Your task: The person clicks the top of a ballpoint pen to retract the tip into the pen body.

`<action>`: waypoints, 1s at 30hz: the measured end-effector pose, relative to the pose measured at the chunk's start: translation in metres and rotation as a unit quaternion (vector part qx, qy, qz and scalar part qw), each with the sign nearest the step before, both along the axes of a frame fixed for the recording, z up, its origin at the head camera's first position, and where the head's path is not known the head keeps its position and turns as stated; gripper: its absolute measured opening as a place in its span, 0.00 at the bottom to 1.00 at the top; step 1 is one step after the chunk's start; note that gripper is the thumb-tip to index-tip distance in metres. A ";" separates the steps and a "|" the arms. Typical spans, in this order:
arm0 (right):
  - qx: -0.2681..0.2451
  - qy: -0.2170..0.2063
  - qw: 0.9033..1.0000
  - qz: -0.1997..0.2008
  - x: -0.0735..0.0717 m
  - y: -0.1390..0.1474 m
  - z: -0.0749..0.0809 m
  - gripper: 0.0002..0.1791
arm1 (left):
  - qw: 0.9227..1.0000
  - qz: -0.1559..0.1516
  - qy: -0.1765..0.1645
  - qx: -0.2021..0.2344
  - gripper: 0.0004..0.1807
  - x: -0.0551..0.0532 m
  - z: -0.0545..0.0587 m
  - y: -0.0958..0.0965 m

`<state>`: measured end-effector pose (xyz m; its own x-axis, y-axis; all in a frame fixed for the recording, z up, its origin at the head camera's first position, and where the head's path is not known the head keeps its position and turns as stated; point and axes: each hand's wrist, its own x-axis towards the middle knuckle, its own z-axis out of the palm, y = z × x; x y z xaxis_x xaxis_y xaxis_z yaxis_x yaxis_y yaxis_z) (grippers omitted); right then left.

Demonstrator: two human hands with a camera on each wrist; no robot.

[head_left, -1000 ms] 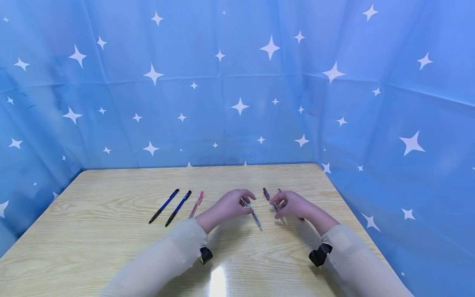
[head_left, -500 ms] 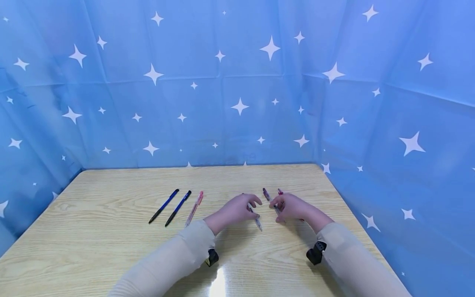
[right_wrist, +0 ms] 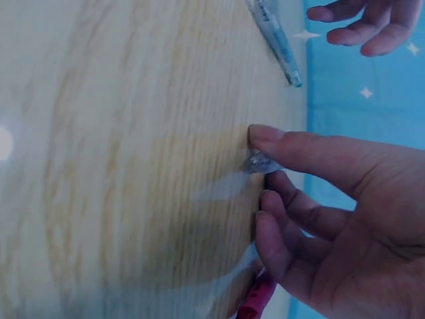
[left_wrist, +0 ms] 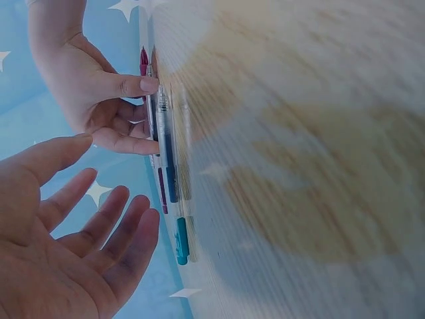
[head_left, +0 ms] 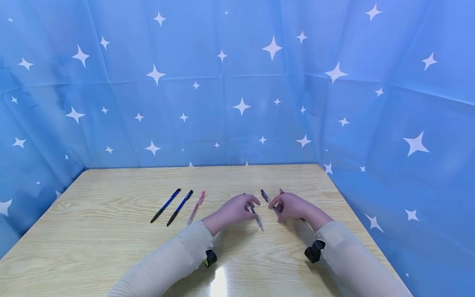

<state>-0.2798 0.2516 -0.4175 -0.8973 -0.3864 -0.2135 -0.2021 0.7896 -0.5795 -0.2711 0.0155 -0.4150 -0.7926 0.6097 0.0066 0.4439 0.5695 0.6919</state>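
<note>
My left hand (head_left: pixel 237 210) hovers beside a clear pen with a teal clip end (left_wrist: pixel 181 240), its fingers spread and relaxed. In the left wrist view a gap separates those fingers from the pen. My right hand (head_left: pixel 293 207) pinches a clear pen with a purple end (head_left: pixel 264 195) between thumb and fingertips, low over the table. In the right wrist view the pen's clear tip (right_wrist: pixel 261 161) pokes out by the thumb, with the rest hidden. A red pen (right_wrist: pixel 257 296) lies just beyond the right hand's lower fingers.
Left of the hands lie two blue pens with black ends, the outer blue pen (head_left: pixel 165 206) and the inner blue pen (head_left: pixel 179 208), then a pink pen (head_left: pixel 196 207). The wood-grain table (head_left: pixel 111 255) meets a blue star-patterned curtain (head_left: pixel 208 99) behind and at the right.
The left hand has moved right and slightly down over the teal-ended pen. The right hand has closed on the purple-ended pen, whose far end has shifted slightly left.
</note>
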 end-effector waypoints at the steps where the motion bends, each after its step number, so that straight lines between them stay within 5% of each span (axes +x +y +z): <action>1: 0.000 -0.003 1.000 0.000 0.000 0.000 0.001 0.25 | 1.000 0.000 0.000 0.001 0.19 0.000 0.000 0.000; 11: -0.029 -0.058 0.998 -0.015 -0.004 0.001 0.007 0.27 | 1.000 0.007 -0.003 0.011 0.20 -0.001 0.002 -0.005; 18: -0.117 -0.122 0.984 -0.056 -0.004 -0.001 0.010 0.31 | 0.999 0.021 -0.016 0.039 0.20 -0.001 0.008 -0.012; 25: -0.173 -0.098 0.979 -0.038 0.000 -0.010 0.026 0.33 | 0.997 0.045 -0.028 0.064 0.29 -0.005 0.021 -0.021; 30: -0.235 -0.097 0.967 -0.009 0.004 -0.018 0.037 0.34 | 0.993 0.062 -0.011 0.098 0.38 -0.011 0.030 -0.028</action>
<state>-0.2756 0.2338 -0.3805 -0.8654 -0.4669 -0.1818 -0.0435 0.4314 -0.9011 -0.2823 -0.0124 -0.3851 -0.8624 0.4968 0.0974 0.3623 0.4712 0.8042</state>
